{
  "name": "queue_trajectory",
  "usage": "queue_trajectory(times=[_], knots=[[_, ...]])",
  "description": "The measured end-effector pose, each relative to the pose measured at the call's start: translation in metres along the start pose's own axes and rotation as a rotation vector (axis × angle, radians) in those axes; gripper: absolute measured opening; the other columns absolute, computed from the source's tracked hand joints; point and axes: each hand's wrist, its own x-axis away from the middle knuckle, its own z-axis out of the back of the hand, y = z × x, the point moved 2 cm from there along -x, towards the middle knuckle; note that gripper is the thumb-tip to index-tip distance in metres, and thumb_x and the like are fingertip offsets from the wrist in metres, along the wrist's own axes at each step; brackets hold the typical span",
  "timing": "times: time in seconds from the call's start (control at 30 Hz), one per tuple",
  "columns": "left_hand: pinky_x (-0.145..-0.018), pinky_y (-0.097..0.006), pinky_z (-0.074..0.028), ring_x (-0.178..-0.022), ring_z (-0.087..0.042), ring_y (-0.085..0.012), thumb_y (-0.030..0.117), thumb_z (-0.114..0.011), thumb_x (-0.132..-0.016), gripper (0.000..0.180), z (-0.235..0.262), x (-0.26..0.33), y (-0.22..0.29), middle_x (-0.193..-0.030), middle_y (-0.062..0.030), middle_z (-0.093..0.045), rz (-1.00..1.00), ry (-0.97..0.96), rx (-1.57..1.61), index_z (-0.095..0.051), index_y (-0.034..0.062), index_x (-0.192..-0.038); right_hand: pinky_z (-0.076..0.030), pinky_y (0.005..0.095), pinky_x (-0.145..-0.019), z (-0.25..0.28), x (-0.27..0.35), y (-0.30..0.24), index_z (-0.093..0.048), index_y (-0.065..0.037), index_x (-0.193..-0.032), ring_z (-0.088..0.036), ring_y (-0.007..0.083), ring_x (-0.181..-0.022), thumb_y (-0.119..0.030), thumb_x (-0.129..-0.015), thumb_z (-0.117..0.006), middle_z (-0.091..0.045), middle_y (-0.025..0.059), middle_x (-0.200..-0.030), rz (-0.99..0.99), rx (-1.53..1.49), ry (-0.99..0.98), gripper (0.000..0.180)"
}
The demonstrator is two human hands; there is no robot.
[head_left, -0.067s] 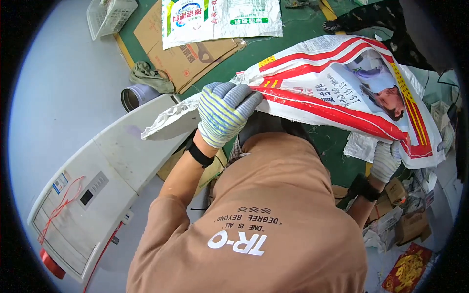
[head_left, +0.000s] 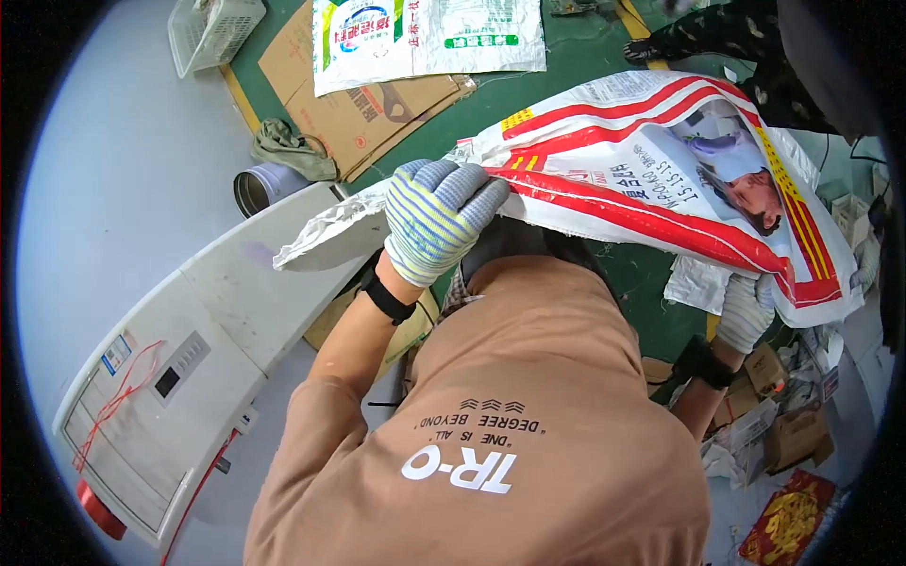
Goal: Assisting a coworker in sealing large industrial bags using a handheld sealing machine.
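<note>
My left hand [head_left: 444, 219], in a grey, yellow and blue striped knit glove, is closed around the near edge of a white woven sack [head_left: 604, 179] with red stripes and a printed picture. The sack stretches away to the right, tilted and partly creased; a crumpled pale end [head_left: 330, 231] sticks out left of my left hand. Under the sack's right end is my right hand [head_left: 746, 316], gloved too, with its fingers closed at the lower edge and partly hidden by the sack. A co-worker's gloved hand [head_left: 865, 262] is at the sack's far right end.
Another white and green sack [head_left: 429, 42] lies over flattened cardboard [head_left: 293, 71] on the green floor. Left stand a white appliance panel [head_left: 222, 292], a metal can [head_left: 269, 187] and a white basket [head_left: 215, 36]. Boxes [head_left: 797, 436] and scraps are at lower right; a person's leg [head_left: 708, 42] is top right.
The sack's right end has shifted very slightly downward, and the co-worker's leg has moved a little. My two hands keep nearly the same place and grip.
</note>
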Motion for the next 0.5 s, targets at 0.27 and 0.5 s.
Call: queue_trajectory(times=[0.27,0.5], knots=[[-0.068,-0.041,-0.047,-0.080,-0.061,-0.0252,0.026,-0.077,-0.061,0.039,0.003,0.005,-0.047,-0.086,-0.0038,-0.062,0.119,-0.229,-0.197,-0.070,0.0132,-0.097,-0.041,0.0316,-0.107,-0.004,-0.001,-0.003,-0.053,0.003,-0.132,-0.057,0.0185,-0.116,-0.019,-0.100,-0.058,-0.061,0.0137,-0.130,-0.240,-0.453,-0.029,0.039],[-0.056,-0.037,-0.048,-0.073,-0.063,-0.0222,0.014,-0.069,-0.070,0.019,0.006,0.006,-0.057,-0.091,-0.0043,-0.065,-0.129,-0.082,0.073,-0.068,0.0126,-0.089,-0.044,0.0288,-0.104,0.014,0.001,0.002,-0.054,0.003,-0.132,-0.061,0.0169,-0.110,-0.020,-0.103,-0.054,-0.063,0.0119,-0.128,0.080,0.126,0.148,0.037]])
